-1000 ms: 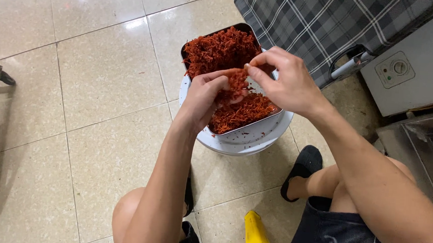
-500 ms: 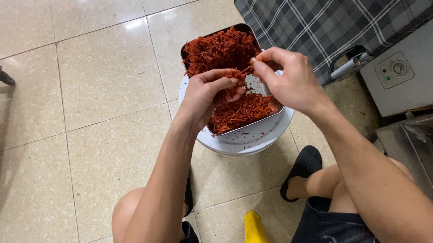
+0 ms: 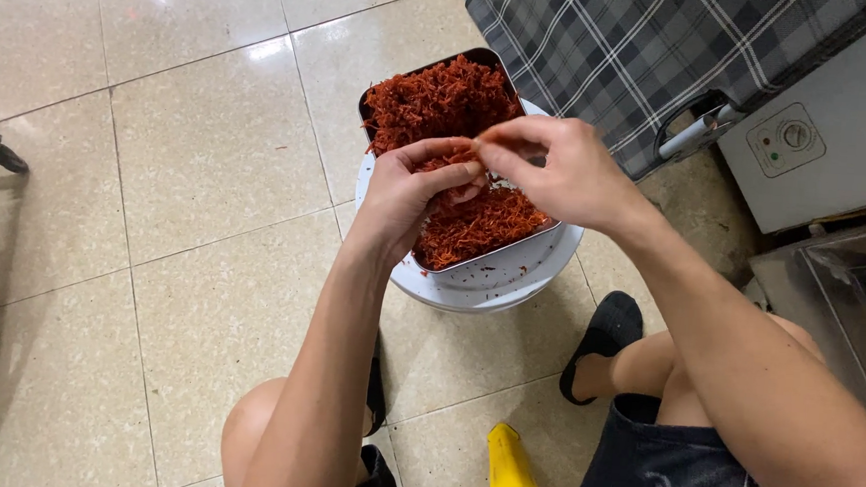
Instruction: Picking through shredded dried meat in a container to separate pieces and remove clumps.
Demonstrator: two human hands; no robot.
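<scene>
**Red shreds worked over a metal tray**

Red shredded food [image 3: 456, 110] fills a metal tray [image 3: 513, 253] set on a white bucket [image 3: 495, 287] on the tiled floor [image 3: 188, 158]. L. hand [image 3: 406, 197] cupped round a clump; r. hand [image 3: 563, 171] w/ fingertips pinched together on strands above tray centre.

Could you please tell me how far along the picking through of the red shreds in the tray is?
Done: cannot tell; no sorted pile shows. In hand: the left hand and right hand pinch a clump of red shreds above the metal tray on the white bucket. Left: the tray looks full.
</scene>
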